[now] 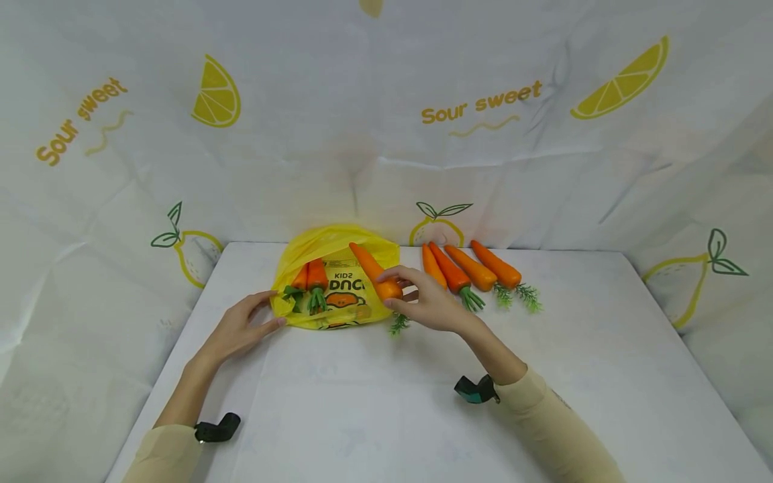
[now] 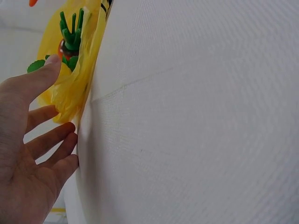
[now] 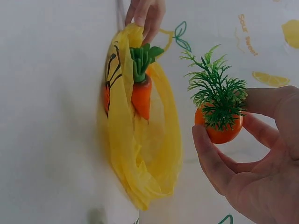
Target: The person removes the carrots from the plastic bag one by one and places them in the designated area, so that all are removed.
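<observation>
Yellow bag (image 1: pixel 302 249): thin plastic, lying on the white table (image 1: pixel 362 402), its mouth spread toward the person.
Held carrot (image 1: pixel 367 263): above the right part of the bag, narrow tip pointing away from the person, feathery greens (image 3: pixel 217 93) hanging beside the bag's near right edge; the right wrist view shows its thick end apart from the plastic.
Right hand (image 1: pixel 431 300): grasping that carrot near its thick end, thumb and fingers around it, just beside the bag's right edge.
Left hand (image 1: pixel 241 325): at the bag's left edge, lightly pinching the rim, as far as the views show.
Bagged carrots (image 1: pixel 317 274): two, inside the bag at its left, greens toward the mouth.
Carrot row (image 1: pixel 468 266): four, on the table to the right of the bag.
Step in hand: most likely bagging carrots, this one at the mouth but not yet inside.
Next move: seems to call for steering the tip down into the bag, the rim held steady, then loosening the right fingers.
</observation>
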`<state>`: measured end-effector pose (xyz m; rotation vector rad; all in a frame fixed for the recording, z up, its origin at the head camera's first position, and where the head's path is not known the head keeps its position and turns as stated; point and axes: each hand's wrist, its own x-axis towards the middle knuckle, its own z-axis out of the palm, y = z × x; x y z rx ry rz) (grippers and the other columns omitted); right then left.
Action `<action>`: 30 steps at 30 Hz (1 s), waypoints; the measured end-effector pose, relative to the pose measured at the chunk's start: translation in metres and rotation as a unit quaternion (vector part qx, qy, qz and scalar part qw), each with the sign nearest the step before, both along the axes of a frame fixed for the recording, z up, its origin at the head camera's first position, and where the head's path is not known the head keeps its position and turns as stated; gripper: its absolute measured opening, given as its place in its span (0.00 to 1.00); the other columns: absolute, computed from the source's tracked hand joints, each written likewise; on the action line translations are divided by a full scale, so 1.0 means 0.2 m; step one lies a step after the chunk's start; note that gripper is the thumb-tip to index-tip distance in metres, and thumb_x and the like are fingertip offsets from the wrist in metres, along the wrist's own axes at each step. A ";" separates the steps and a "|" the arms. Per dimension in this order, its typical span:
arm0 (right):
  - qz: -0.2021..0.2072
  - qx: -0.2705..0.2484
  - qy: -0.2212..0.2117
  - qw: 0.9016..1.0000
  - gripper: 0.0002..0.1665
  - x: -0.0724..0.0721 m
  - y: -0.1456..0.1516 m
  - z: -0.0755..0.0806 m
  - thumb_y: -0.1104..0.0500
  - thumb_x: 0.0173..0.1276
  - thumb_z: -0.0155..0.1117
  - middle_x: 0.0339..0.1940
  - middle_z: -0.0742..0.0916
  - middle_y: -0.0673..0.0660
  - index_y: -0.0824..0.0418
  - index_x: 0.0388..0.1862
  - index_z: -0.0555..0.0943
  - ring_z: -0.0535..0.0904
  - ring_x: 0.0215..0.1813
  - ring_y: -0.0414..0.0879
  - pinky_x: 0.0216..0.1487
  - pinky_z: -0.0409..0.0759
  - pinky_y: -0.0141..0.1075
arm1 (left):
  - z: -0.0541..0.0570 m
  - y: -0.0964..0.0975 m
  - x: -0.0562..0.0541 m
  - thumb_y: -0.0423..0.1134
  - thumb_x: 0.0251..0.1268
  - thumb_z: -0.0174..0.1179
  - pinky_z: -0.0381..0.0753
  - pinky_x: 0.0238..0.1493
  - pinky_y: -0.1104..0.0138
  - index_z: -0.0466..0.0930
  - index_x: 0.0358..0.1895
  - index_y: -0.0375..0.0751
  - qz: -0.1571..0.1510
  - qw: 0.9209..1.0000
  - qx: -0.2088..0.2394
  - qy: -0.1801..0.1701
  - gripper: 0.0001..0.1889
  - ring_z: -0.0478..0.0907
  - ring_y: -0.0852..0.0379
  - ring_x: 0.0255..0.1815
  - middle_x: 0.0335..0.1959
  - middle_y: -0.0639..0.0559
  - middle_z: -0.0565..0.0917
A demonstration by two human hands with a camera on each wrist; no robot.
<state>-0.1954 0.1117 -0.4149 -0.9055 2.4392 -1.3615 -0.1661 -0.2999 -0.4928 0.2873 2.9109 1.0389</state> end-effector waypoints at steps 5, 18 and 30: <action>-0.033 0.000 0.015 0.999 0.22 -0.04 0.07 -0.03 0.60 0.78 0.71 0.66 0.86 0.61 0.58 0.68 0.81 0.84 0.62 0.57 0.64 0.90 0.53 | 0.00 0.00 0.00 0.49 0.74 0.71 0.70 0.81 0.34 0.72 0.77 0.32 0.000 1.000 0.000 0.001 0.37 0.70 0.27 0.80 0.78 0.27 0.74; -0.104 0.003 0.017 0.994 0.23 -0.15 0.18 -0.14 0.61 0.77 0.73 0.64 0.88 0.66 0.61 0.68 0.82 0.85 0.63 0.64 0.71 0.84 0.61 | 0.01 0.00 0.00 0.49 0.74 0.71 0.70 0.81 0.35 0.73 0.77 0.32 -0.001 1.000 0.001 0.003 0.36 0.71 0.27 0.79 0.77 0.27 0.75; -0.129 0.011 0.001 0.992 0.24 -0.21 0.21 -0.17 0.59 0.77 0.72 0.62 0.88 0.68 0.62 0.68 0.82 0.85 0.59 0.62 0.68 0.86 0.58 | 0.01 0.01 0.01 0.48 0.74 0.70 0.70 0.81 0.34 0.73 0.77 0.32 0.002 1.000 0.000 0.003 0.36 0.71 0.27 0.79 0.77 0.27 0.75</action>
